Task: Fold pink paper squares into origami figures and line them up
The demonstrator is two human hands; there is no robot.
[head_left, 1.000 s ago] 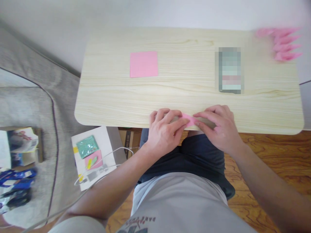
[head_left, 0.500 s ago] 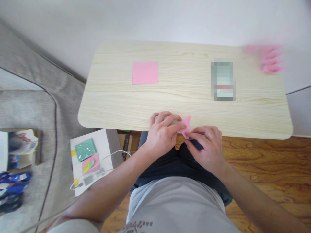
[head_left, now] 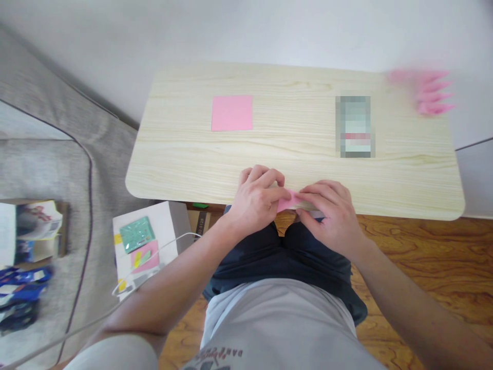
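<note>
A small folded piece of pink paper (head_left: 285, 203) lies at the near edge of the wooden table (head_left: 185, 164), between my two hands. My left hand (head_left: 259, 200) grips its left part with bent fingers, which cover some of it. From the other side, the fingertips of my right hand (head_left: 331, 213) press on the paper's right end, the thumb lower, by the table edge. Farther back on the table lies a square of pink paper (head_left: 231, 113). Several folded pink paper pieces (head_left: 435, 92) stand in a blurred cluster at the far right corner.
A pixelated, phone-shaped object (head_left: 356, 126) lies right of the table's middle. Below left, a white box (head_left: 164, 221) carries a green packet (head_left: 136, 235), pink paper and a white cable (head_left: 165, 246). A grey sofa (head_left: 111, 169) stands at the left; a wall rises behind the table.
The pink paper has turned from a raised, pointed shape to lying lower along the table edge. My right hand has moved slightly up, and my left hand is a little farther forward.
</note>
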